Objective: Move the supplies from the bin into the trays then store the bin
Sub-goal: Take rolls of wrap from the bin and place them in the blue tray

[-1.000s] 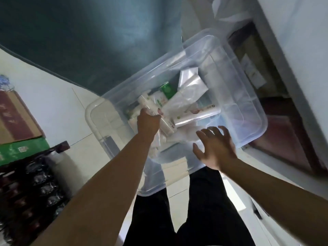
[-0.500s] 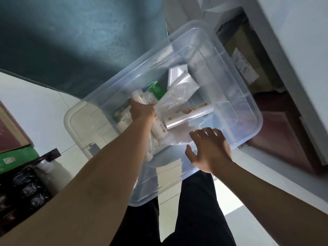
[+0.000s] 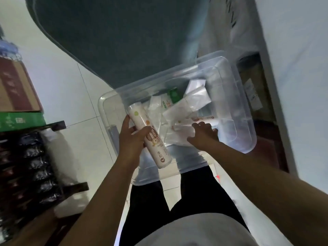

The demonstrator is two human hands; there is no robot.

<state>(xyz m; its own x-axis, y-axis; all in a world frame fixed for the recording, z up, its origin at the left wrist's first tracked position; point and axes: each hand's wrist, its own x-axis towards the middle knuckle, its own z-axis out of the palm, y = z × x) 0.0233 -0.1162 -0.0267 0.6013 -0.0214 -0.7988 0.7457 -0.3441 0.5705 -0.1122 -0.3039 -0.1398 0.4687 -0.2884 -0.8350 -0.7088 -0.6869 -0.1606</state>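
A clear plastic bin (image 3: 236, 96) sits on the floor in front of my legs. Inside lie several supplies: a green-and-white pack (image 3: 173, 95), clear plastic bags (image 3: 195, 96) and another white roll (image 3: 200, 118). My left hand (image 3: 131, 141) grips a long white printed roll (image 3: 150, 135), lifted above the bin's near left corner. My right hand (image 3: 202, 133) reaches into the bin, fingers spread over a plastic bag and the second roll.
A dark teal mat (image 3: 115, 36) covers the floor beyond the bin. Cardboard boxes (image 3: 16, 96) and a dark rack of packed bottles (image 3: 30, 167) stand at the left. White furniture (image 3: 292, 68) with a brown box (image 3: 253, 89) under it lies to the right.
My left hand has lifted the white roll out of the pile toward me. My right hand has moved from the bin's near rim into the bin. The view tilted.
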